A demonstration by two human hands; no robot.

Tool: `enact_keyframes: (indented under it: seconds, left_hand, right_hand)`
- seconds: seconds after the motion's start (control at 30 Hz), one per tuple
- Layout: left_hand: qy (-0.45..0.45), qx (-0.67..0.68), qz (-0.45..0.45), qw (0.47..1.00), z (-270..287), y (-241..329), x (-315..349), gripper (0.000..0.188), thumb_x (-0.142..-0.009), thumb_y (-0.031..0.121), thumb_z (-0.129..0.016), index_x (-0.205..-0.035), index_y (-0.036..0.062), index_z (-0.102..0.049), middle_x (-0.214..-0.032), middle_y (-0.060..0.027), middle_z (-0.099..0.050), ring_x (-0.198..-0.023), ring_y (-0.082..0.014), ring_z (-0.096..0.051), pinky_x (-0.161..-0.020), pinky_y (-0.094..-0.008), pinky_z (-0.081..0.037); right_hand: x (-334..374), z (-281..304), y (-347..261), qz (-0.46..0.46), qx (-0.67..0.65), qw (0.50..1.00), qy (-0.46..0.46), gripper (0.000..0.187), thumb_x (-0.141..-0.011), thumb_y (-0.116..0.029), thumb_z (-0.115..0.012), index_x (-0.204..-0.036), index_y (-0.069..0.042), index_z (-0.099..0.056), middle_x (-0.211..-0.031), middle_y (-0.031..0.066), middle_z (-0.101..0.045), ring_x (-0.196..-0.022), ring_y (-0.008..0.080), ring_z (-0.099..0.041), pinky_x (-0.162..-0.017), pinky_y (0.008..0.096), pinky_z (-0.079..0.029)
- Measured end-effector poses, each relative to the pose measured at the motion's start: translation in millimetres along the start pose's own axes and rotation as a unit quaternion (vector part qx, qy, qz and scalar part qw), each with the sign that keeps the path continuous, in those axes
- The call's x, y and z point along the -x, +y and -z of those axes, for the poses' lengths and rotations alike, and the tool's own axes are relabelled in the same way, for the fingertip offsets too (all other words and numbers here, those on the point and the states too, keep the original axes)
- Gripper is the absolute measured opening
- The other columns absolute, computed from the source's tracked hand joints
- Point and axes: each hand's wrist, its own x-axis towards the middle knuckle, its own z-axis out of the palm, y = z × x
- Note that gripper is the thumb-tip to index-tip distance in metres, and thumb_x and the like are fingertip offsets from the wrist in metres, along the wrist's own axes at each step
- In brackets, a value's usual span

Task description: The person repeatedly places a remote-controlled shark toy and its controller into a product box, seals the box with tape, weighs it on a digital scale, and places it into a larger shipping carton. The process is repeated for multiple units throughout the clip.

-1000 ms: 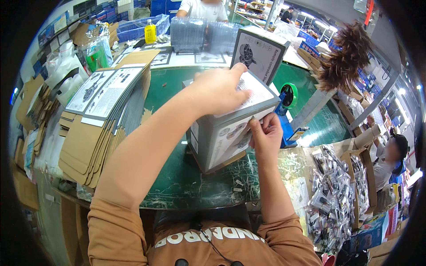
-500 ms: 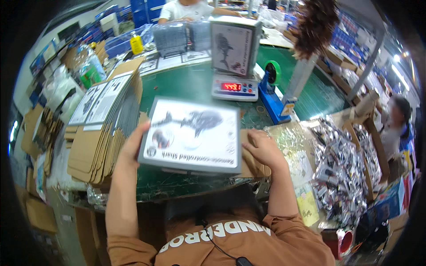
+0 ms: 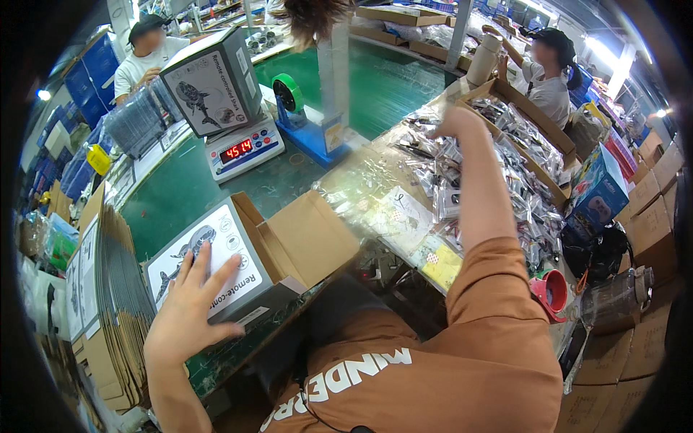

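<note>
A grey and white printed box (image 3: 229, 222) lies on the green bench in front of me. Its right end is open, and a brown cardboard flap sticks out from it. On the printed face rests my left hand (image 3: 186, 307), open with the fingers spread. My right hand (image 3: 458, 121) is stretched far out over a heap of small silver-bagged parts (image 3: 451, 202); motion blur hides its fingers, so I cannot see whether it holds anything. A closed box (image 3: 209, 94) of the same print stands on a white digital scale (image 3: 245, 151) with a lit red display.
Folded cartons (image 3: 123, 289) are stacked at the left. A blue tape dispenser (image 3: 314, 137) with a green wheel stands beside the scale. An open carton (image 3: 552, 126) of bagged parts lies beyond the heap. Co-workers (image 3: 148, 54) are at the far left and far right.
The view has turned right. The box in front of me, lifted and tilted before, now lies with its open end to the right. My right hand has moved from beside it to the bagged parts.
</note>
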Motion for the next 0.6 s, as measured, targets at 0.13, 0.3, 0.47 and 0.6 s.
enact_keyframes:
  seconds: [0.13,0.3,0.47,0.6]
  left_hand:
    - [0.0,-0.023,0.053,0.998,8.4,14.9,-18.0,0.086,-0.067,0.04,-0.075,-0.139,0.0286,-0.03,-0.136,-0.0281,-0.033,-0.124,-0.0422,-0.037,-0.099,-0.0422,-0.037]
    - [0.072,0.014,-0.058,0.996,23.8,5.6,-36.6,0.068,-0.075,0.036,-0.068,-0.134,0.0203,-0.039,-0.115,-0.0195,-0.055,-0.102,-0.0337,-0.055,-0.087,-0.0392,-0.045]
    - [0.128,0.001,-0.159,0.979,29.1,4.5,-77.6,0.045,-0.077,0.027,-0.066,-0.117,0.0115,-0.055,-0.09,-0.0107,-0.063,-0.086,-0.0282,-0.058,-0.073,-0.0366,-0.045]
    - [0.157,0.012,-0.191,0.969,10.7,7.2,-110.5,0.031,-0.077,0.022,-0.065,-0.105,0.0094,-0.061,-0.088,-0.0095,-0.064,-0.086,-0.0266,-0.058,-0.072,-0.0374,-0.044]
  right_hand:
    - [-28.5,-32.6,87.0,-0.161,-0.087,0.982,0.045,0.071,-0.065,-0.049,-0.075,-0.122,-0.012,-0.056,-0.125,0.0091,-0.054,-0.115,0.0305,-0.052,-0.093,0.0462,-0.041]
    - [-11.6,-46.3,140.3,-0.191,-0.131,0.971,-0.05,0.084,-0.059,-0.055,-0.077,-0.124,-0.006,-0.053,-0.125,0.0138,-0.053,-0.113,0.0311,-0.052,-0.093,0.0413,-0.042]
    - [2.8,-37.7,138.0,-0.162,-0.133,0.976,-0.066,0.081,-0.053,-0.054,-0.08,-0.102,0.009,-0.061,-0.108,0.0169,-0.062,-0.091,0.0291,-0.062,-0.07,0.0376,-0.052]
    - [0.9,-43.1,135.5,-0.104,-0.11,0.989,0.001,0.074,-0.053,-0.048,-0.082,-0.103,0.001,-0.058,-0.102,0.0137,-0.062,-0.087,0.0256,-0.059,-0.07,0.0365,-0.048]
